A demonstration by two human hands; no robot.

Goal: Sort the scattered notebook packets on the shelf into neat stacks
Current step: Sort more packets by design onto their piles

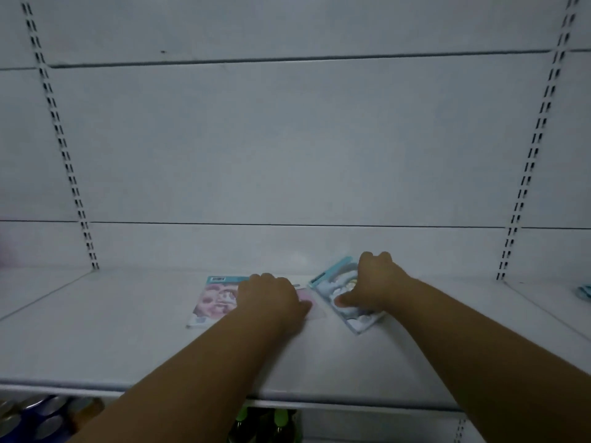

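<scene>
A pink notebook packet [213, 301] with a teal top strip lies flat on the white shelf [128, 340], near the back wall. My left hand [270, 298] rests on its right half, fingers curled over the far edge. Just to the right lies a blue notebook packet [335, 276], turned at an angle to the pink one. My right hand [374, 282] grips it, thumb on the cover and fingers over the far edge. Both packets are partly hidden by my hands.
The white back wall has slotted uprights at left [68, 174] and right [524, 187]. A teal item [583, 294] peeks in at the right edge. Below the shelf front are cans [38, 417] at left and green-capped bottles [271, 423] in the middle.
</scene>
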